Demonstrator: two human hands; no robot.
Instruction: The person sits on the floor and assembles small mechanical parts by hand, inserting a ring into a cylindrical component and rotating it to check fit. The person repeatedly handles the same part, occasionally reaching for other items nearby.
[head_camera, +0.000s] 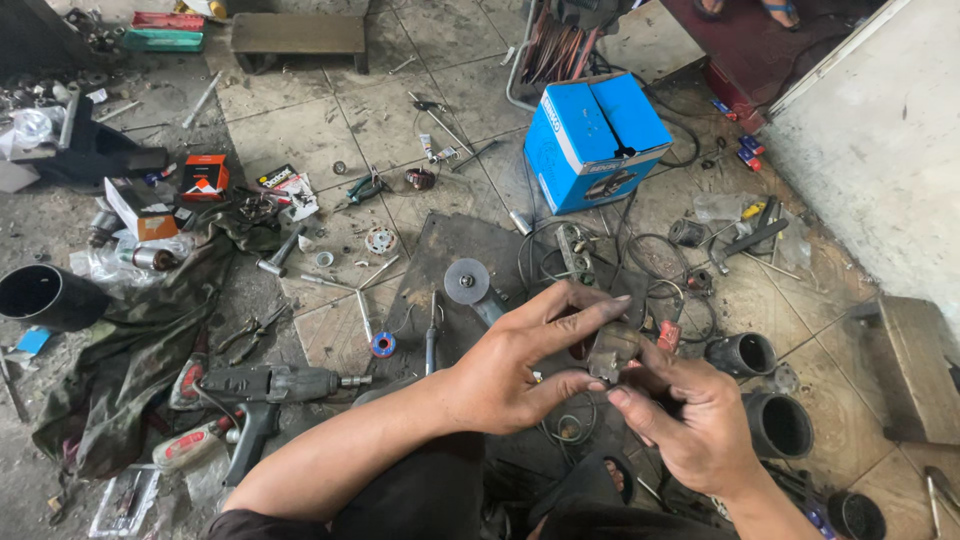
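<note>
My left hand (520, 360) and my right hand (690, 420) meet over the floor at the lower middle of the head view. Between them is a small grimy metal part (612, 350), roughly block shaped. The thumb and fingers of my left hand pinch its left side. My right hand closes around it from below and from the right. A small red piece (668, 336) shows just behind my right hand's fingers. Beneath the hands lies a dark metal plate (440, 262) with a grinder disc (466, 281) on it.
A blue cardboard box (595, 140) stands beyond the plate. A power drill (270, 385) and pliers (250, 330) lie to the left beside green cloth (140, 350). Black cylinders (780, 425) sit at the right, a black pipe (45, 295) at far left. Loose wires, screwdrivers and small parts cover the tiled floor.
</note>
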